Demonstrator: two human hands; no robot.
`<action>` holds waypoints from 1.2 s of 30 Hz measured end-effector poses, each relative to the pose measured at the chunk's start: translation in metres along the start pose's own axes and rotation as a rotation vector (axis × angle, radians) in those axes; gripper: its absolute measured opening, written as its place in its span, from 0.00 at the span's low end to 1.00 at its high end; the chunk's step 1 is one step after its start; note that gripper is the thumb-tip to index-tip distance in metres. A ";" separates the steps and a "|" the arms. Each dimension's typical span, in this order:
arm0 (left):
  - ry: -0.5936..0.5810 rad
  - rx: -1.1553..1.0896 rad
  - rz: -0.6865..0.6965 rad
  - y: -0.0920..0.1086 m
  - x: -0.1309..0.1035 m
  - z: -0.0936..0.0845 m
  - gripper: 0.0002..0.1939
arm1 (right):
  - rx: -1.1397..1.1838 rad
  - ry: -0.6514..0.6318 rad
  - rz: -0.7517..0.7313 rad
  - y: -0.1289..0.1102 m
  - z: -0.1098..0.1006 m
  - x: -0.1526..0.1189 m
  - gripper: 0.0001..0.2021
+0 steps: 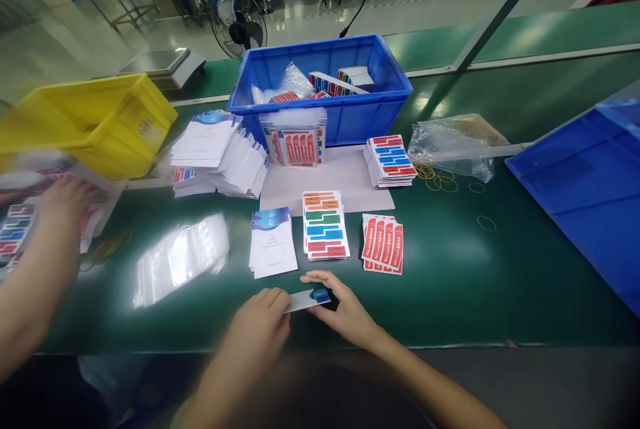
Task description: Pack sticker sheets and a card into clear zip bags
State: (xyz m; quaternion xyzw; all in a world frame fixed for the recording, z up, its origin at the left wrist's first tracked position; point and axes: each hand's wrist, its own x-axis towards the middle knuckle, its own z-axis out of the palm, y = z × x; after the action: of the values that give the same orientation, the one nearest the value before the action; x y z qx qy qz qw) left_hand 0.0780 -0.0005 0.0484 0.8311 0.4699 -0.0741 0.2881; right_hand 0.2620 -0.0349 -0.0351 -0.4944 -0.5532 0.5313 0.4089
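Observation:
A white leaflet [301, 300] with a blue picture at one end is held low over the front of the table by my left hand [260, 322], its fingers closed on the left end. My right hand [345, 309] is at the other end with thumb and fingers apart; whether the thumb touches the leaflet I cannot tell. Just beyond my hands lie a stack of white leaflets [273, 242], a stack of multicoloured sticker sheets [326, 226] and a small pile of red label sheets [383, 244]. Clear plastic bags [183, 260] are spread to the left.
A blue bin [320, 106] with packed sheets stands behind. Filled bags [295, 142] lean on it. More leaflets [220, 152], sticker sheets [391, 159] and rubber bands [437, 177] lie around. A yellow bin [145, 129] and a co-worker's hand [67, 202] are left, another blue bin [585, 182] right.

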 end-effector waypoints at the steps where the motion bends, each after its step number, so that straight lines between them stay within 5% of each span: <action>1: 0.022 -0.014 -0.015 -0.002 0.001 0.004 0.12 | -0.005 0.008 0.000 0.002 0.004 0.001 0.22; 6: 0.151 -0.255 0.007 -0.011 -0.005 0.011 0.08 | -0.017 -0.011 -0.057 -0.002 0.015 0.005 0.04; 8: 0.287 -0.371 -0.002 -0.022 -0.008 0.005 0.07 | 0.007 -0.030 -0.048 -0.004 0.012 0.004 0.06; 10: 0.513 -0.414 -0.110 -0.045 -0.010 -0.006 0.11 | 0.037 -0.016 -0.053 -0.005 0.006 0.003 0.08; 13: 0.804 -0.258 -0.452 -0.093 -0.009 -0.021 0.15 | 0.059 0.005 -0.091 0.000 -0.001 0.000 0.06; 16: 0.793 -0.118 -0.708 -0.135 -0.001 -0.025 0.17 | 0.028 -0.029 -0.058 0.006 -0.002 0.000 0.05; 19: 0.714 -0.124 -0.720 -0.155 0.009 -0.019 0.14 | 0.027 -0.052 -0.012 0.009 0.003 0.002 0.05; 25: 0.686 -0.223 -0.722 -0.165 0.014 -0.008 0.09 | 0.040 -0.068 -0.036 0.004 0.005 0.006 0.05; 30: 0.800 -0.341 -0.773 -0.167 -0.001 -0.015 0.10 | 0.004 -0.089 0.040 -0.007 0.004 0.009 0.11; 36: 0.905 -0.558 -0.688 -0.108 -0.036 -0.018 0.17 | 0.221 -0.083 0.271 -0.011 0.007 0.009 0.21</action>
State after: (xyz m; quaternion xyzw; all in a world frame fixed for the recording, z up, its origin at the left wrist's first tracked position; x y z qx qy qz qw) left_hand -0.0334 0.0249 0.0337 0.4752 0.7871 0.3215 0.2263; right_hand 0.2520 -0.0273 -0.0251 -0.4942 -0.4359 0.6592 0.3622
